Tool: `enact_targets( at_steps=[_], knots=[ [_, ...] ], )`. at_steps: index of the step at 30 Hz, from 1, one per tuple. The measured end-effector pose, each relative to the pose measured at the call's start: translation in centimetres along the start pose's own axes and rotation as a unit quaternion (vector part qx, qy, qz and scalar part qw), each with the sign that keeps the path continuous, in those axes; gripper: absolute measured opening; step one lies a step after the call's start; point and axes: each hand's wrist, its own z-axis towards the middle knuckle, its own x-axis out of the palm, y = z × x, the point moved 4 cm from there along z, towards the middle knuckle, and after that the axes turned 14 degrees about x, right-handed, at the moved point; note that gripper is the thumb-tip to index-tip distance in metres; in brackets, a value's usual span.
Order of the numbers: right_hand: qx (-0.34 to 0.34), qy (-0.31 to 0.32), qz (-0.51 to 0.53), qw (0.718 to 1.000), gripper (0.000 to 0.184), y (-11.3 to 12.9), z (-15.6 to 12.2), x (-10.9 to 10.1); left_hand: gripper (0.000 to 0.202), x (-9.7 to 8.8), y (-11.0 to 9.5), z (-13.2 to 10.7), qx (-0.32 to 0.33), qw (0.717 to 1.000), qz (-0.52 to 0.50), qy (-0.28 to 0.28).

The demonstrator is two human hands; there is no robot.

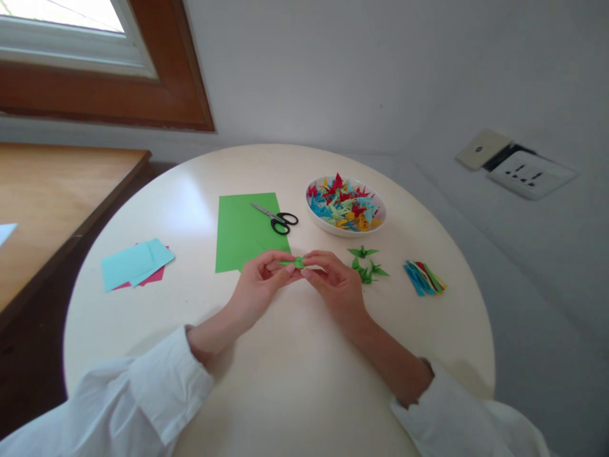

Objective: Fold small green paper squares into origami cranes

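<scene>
Between my two hands is a small green paper crane, its wings spread sideways. My left hand pinches one wing between thumb and fingers. The other wing is pinched by my right hand. Fingertips cover part of the crane. Just beyond my left hand lies a sheet of green paper, with black-handled scissors resting across its right side. Several finished green cranes sit on the table right of my right hand.
A white bowl full of colourful paper cranes stands at the back right. Folded paper strips lie at the right. Light blue and red sheets lie at the left of the round white table. A wall socket is at the right.
</scene>
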Motion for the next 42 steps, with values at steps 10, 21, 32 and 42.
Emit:
enact_targets(
  at_steps=[10,21,32,42],
  knots=[
    [0.004,-0.007,-0.032,0.999,0.008,0.0,0.0,-0.1,0.03,0.0,-0.4,0.1,0.023,0.999,0.046,0.008],
    [-0.055,-0.023,-0.09,0.994,0.008,0.8,-0.1,0.1,0.015,-0.3,-0.3,-0.2,0.073,0.981,0.179,0.003],
    [-0.01,-0.024,-0.08,0.996,0.005,0.0,-0.1,0.2,0.009,-0.2,-0.4,-0.1,0.053,0.98,0.189,-0.014],
    [0.021,-0.044,-0.085,0.995,0.003,0.0,-0.3,0.1,0.017,-0.2,-0.3,-0.1,0.05,0.985,0.165,-0.025]
  ],
)
